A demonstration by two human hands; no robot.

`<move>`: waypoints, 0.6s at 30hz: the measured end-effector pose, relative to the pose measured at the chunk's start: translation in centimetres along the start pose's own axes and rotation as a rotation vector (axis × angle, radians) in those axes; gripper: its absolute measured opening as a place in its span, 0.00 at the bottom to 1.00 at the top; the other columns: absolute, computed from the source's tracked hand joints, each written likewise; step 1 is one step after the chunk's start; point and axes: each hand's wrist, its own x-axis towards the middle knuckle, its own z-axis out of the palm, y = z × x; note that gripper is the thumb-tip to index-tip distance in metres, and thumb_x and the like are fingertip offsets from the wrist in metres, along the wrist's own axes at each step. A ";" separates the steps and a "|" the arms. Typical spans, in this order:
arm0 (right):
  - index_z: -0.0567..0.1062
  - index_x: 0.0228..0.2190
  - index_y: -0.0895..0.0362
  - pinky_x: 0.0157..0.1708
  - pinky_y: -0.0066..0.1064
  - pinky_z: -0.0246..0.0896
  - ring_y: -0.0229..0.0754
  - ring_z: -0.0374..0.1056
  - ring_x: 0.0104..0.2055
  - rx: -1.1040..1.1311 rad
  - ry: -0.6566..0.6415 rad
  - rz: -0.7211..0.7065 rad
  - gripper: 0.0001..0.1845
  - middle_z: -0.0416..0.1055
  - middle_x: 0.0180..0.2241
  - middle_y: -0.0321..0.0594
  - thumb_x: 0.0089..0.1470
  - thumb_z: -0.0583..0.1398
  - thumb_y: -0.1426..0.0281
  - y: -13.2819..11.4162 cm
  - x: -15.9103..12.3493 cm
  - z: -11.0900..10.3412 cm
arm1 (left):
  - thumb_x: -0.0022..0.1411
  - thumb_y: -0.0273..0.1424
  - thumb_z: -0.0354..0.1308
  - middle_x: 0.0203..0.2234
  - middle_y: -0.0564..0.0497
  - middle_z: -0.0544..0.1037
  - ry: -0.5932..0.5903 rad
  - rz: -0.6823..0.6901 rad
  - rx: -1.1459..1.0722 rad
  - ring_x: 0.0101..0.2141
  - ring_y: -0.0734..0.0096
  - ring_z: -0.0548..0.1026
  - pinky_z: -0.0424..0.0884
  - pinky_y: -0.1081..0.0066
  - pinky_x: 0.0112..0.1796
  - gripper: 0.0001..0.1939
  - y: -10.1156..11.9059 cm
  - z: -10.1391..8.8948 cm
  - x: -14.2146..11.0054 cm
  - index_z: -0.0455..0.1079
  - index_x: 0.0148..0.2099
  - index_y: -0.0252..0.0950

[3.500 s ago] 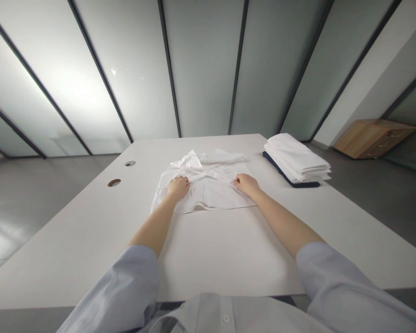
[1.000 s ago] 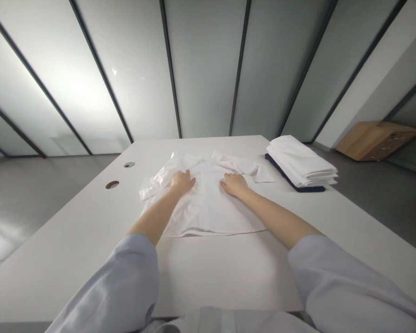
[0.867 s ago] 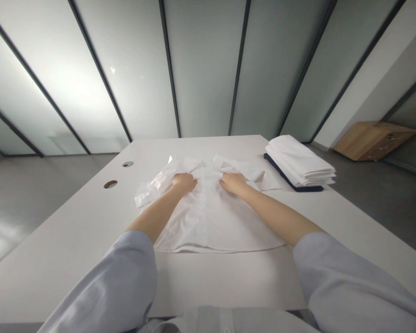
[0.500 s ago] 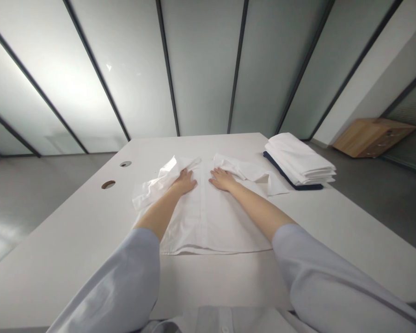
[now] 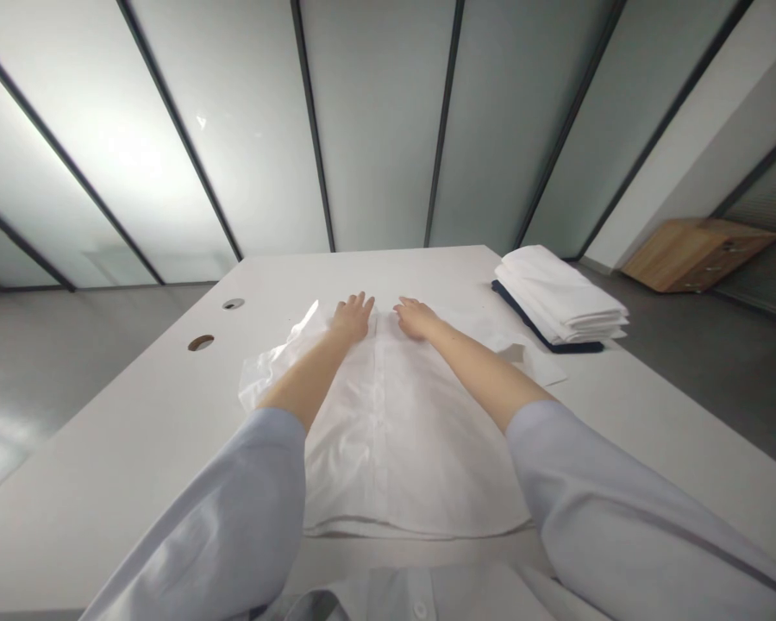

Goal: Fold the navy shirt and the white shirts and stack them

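Observation:
A white shirt (image 5: 420, 423) lies spread on the table, its placket strip running down the middle and its hem toward me. My left hand (image 5: 353, 319) is at the shirt's far end, left of the placket, with fingers apart and pointing away. Just right of the placket, my right hand (image 5: 417, 318) is at the same far end, its fingers stretched out toward the left. Neither hand grips the cloth. Part of the shirt's sides is hidden under my forearms, and the sleeves lie loosely out to both sides.
On the right of the white table (image 5: 135, 448) sits a stack of folded white cloth (image 5: 556, 293) on a dark navy piece (image 5: 575, 348). Two round holes (image 5: 201, 343) pierce the tabletop at left. A wooden cabinet (image 5: 691, 254) stands beyond, by frosted panels.
The shirt has come closer to me, its hem now lower in view, and its far end lies flatter. My hands have shifted slightly away from me, and their fingers have lifted.

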 end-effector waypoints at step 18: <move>0.76 0.50 0.54 0.46 0.36 0.61 0.51 0.69 0.49 0.038 -0.138 0.174 0.23 0.73 0.51 0.48 0.52 0.60 0.65 2.9 -0.2 0.5 | 0.61 0.39 0.55 0.47 0.35 0.77 0.153 -0.439 -0.688 0.51 0.53 0.74 0.66 0.62 0.49 0.16 -4.3 0.7 1.4 0.73 0.45 0.33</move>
